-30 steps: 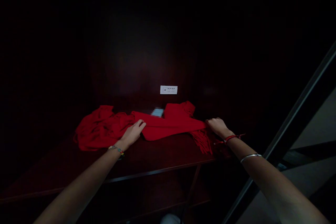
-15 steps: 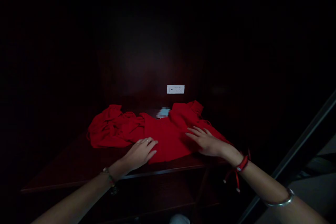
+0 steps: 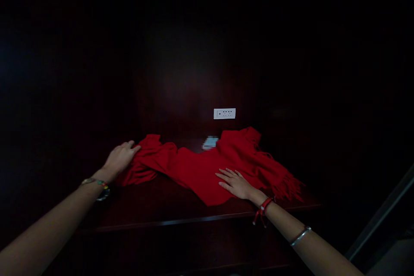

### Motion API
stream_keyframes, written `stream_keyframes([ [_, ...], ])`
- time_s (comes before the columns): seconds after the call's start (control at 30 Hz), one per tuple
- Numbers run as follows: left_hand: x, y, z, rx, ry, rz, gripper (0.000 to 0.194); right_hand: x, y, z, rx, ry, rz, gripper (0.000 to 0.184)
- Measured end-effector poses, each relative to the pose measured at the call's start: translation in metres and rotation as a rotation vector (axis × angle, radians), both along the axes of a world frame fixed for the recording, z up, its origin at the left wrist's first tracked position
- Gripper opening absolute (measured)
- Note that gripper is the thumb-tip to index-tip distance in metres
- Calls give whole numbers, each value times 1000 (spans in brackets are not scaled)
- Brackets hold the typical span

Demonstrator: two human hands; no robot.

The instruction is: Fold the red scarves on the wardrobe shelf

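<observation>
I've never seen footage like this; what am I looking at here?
No machine here: these are a person's own bare hands, filmed by a camera worn on the head, looking forward and down. The left hand touches the bunched end of a red fringed cloth; whether it grips is unclear. The right hand lies open, palm down, on the cloth's flatter middle. The cloth lies on a dark shelf, with a pixelated pale-blue item behind it and a white socket panel on the wall.

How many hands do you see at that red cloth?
2. The left hand is at the crumpled left part of the red cloth; the right hand rests spread near its middle. No other hand shows.
</observation>
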State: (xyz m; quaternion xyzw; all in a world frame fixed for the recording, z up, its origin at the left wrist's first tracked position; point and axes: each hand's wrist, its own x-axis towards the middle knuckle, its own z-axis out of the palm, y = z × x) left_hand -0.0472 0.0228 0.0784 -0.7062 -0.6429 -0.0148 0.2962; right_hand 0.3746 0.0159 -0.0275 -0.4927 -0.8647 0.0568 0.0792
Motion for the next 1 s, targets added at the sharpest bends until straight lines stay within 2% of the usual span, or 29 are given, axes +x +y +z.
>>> stream_keyframes([
  [0.1, -36, -3, 27, -5, 3, 143, 37, -1, -4, 3, -17, 6, 12, 53],
  [0.17, -33, -6, 32, -23, -3, 189, 37, -5, -6, 9, -63, 6, 25, 56],
  [0.23, -8, -10, 28, -34, 0, 136, 38, -10, -7, 17, -109, 12, 67, 62],
  [0.3, 32, -12, 19, -86, -12, -25, 39, -16, -6, 27, -106, 50, 140, 62],
  [0.37, 78, -11, 8, -99, -29, -163, 39, -22, -1, 35, -37, 100, 150, 60],
  [0.43, 120, -7, -5, -128, -59, -310, 39, -27, 5, 38, 32, 113, 64, 59],
  [0.5, 151, -1, -21, -195, -117, -415, 37, -31, 11, 33, 7, 63, -32, 63],
  [0.57, 167, 6, -41, -317, -194, -412, 41, -33, 14, 23, -57, 8, -85, 63],
  [0.67, 164, 15, -69, -547, -316, -195, 53, -34, 14, 9, -64, -14, -109, 62],
  [0.77, 141, 17, -82, -637, -350, -110, 64, -34, 8, 6, -24, 17, -83, 61],
  [0.83, 125, 15, -80, -684, -323, -94, 68, -31, 3, 11, 30, 49, -61, 61],
  [0.9, 116, 12, -71, -714, -274, -109, 64, -25, -2, 18, 98, 84, -65, 60],
  [1.0, 125, 5, -55, -655, -197, -232, 55, -11, -6, 25, 134, 98, -175, 62],
])
